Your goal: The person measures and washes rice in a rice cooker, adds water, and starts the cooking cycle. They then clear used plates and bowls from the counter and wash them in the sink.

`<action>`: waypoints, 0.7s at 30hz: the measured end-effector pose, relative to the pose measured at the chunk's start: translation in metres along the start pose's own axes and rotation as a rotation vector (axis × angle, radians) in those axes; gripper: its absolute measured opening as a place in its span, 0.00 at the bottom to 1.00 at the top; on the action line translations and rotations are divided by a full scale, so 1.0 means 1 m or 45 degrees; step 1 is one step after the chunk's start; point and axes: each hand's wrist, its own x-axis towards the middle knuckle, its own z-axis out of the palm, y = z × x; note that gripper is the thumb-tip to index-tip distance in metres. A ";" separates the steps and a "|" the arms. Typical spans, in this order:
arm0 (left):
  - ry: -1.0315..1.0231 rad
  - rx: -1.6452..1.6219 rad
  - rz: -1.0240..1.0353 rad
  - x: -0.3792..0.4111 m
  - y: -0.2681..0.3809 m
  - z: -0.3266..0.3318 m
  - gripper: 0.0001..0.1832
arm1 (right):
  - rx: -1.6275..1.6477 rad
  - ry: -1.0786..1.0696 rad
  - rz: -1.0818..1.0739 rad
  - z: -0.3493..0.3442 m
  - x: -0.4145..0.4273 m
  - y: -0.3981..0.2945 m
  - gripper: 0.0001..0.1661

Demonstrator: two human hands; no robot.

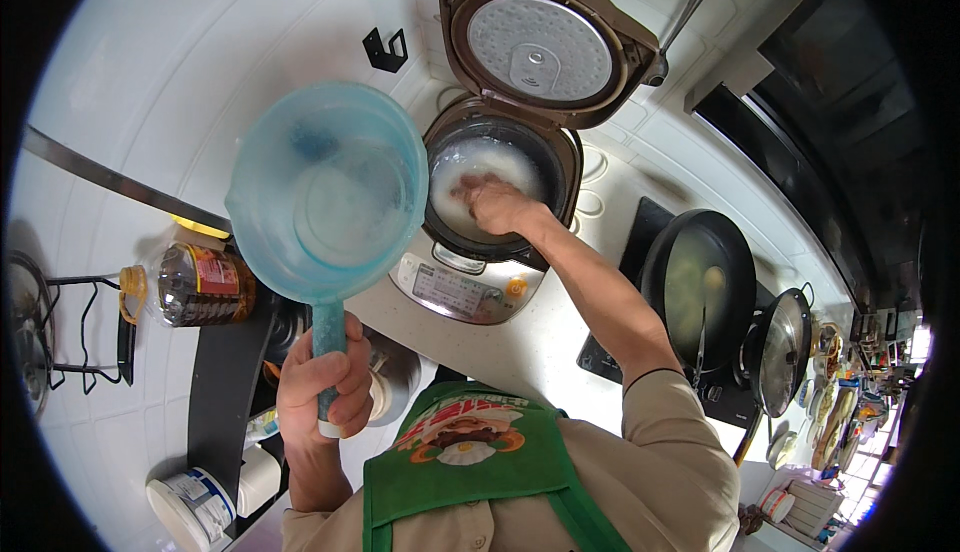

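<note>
My left hand grips the handle of a translucent blue plastic water scoop, raised left of the rice cooker with its bowl side facing me. The cooker stands on the countertop with its brown lid swung up. Inside its dark inner pot is cloudy whitish water. My right hand reaches into the pot, its fingertips dipping into that water. Whether those fingers hold anything is hidden by the cloudiness.
Right of the cooker, a black frying pan holds yellowish liquid and a ladle. Beyond it sits a glass-lidded pan. A black shelf at left carries an oil bottle and a white tub. A sink lies below.
</note>
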 end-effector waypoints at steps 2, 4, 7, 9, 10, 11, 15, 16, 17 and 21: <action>0.003 -0.011 0.001 -0.001 0.000 0.000 0.17 | 0.161 -0.050 -0.129 -0.005 -0.006 -0.010 0.23; 0.011 -0.019 0.013 -0.005 -0.001 -0.002 0.17 | 0.219 -0.350 -0.001 -0.042 -0.016 -0.034 0.23; -0.001 -0.013 -0.001 -0.005 -0.002 -0.001 0.17 | 0.043 -0.484 0.076 -0.058 -0.029 -0.025 0.17; -0.012 -0.025 -0.009 -0.004 -0.002 0.000 0.17 | -0.035 -0.357 0.068 -0.067 -0.037 -0.010 0.13; -0.019 -0.027 -0.011 -0.004 -0.002 0.000 0.17 | -0.012 -0.234 0.057 -0.076 -0.043 -0.006 0.12; -0.026 -0.029 -0.013 -0.004 -0.002 0.000 0.17 | 0.011 -0.112 0.046 -0.085 -0.046 -0.005 0.11; -0.029 -0.040 -0.001 -0.005 -0.002 -0.001 0.17 | 0.505 0.073 0.140 -0.128 -0.052 -0.027 0.11; -0.030 -0.036 0.000 -0.006 -0.002 -0.002 0.17 | 0.722 0.174 0.153 -0.124 -0.054 -0.029 0.12; -0.030 -0.031 0.001 -0.007 -0.002 -0.002 0.17 | 0.939 0.276 0.165 -0.119 -0.055 -0.031 0.12; 0.004 -0.028 -0.017 -0.008 -0.001 0.002 0.17 | 0.244 -0.214 0.223 -0.090 -0.063 -0.037 0.14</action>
